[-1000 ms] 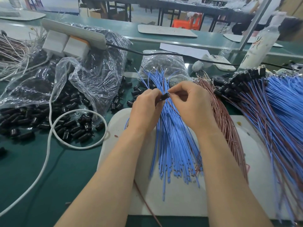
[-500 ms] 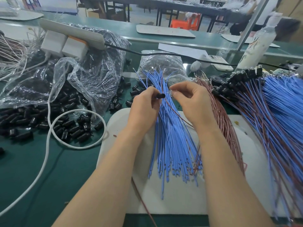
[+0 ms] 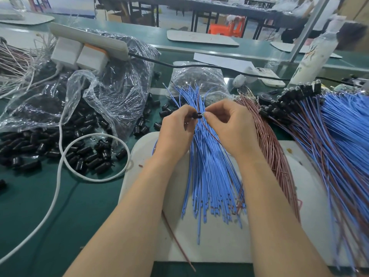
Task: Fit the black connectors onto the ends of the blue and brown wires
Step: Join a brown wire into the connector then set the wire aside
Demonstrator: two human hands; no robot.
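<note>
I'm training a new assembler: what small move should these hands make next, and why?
Probably push the brown wire into the black connector: the left hand pinches the connector, the right hand pinches the wire's tip right at its opening, seemingly not seated yet.

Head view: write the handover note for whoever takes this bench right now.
Left grip, a bare hand, pinches one black connector. Right grip pinches a brown wire at the connector's mouth; whether it is seated cannot be told.
Loose blue wires and brown wires lie on the white board. Spare connectors are piled to the left.
Done: a fitted bundle lies on the right.
Left: finish this one, then fit the loose wires.
</note>
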